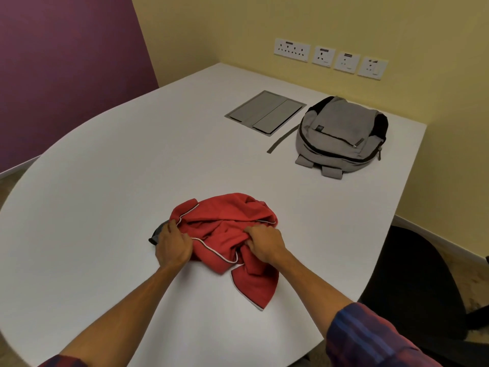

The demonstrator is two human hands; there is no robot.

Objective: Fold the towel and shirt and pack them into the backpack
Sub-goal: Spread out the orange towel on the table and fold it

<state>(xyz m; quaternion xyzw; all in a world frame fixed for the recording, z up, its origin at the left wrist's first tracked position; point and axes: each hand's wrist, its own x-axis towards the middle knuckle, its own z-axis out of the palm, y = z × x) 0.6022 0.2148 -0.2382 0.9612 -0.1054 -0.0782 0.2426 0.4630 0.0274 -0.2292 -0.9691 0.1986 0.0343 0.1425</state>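
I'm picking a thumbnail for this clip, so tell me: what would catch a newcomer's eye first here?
The crumpled red cloth near the front of the white table stands out first, with the left hand and right hand both gripping it. Next comes the grey backpack, lying zipped shut at the far right of the table, beside a grey panel set into the tabletop.

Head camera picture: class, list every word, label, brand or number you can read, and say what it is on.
No text can be read.
Small dark patch on the grey fabric backpack: too small to read.
Dark labels on the white wall socket plates: blurred, unreadable.
Red cloth with white piping: no print visible.
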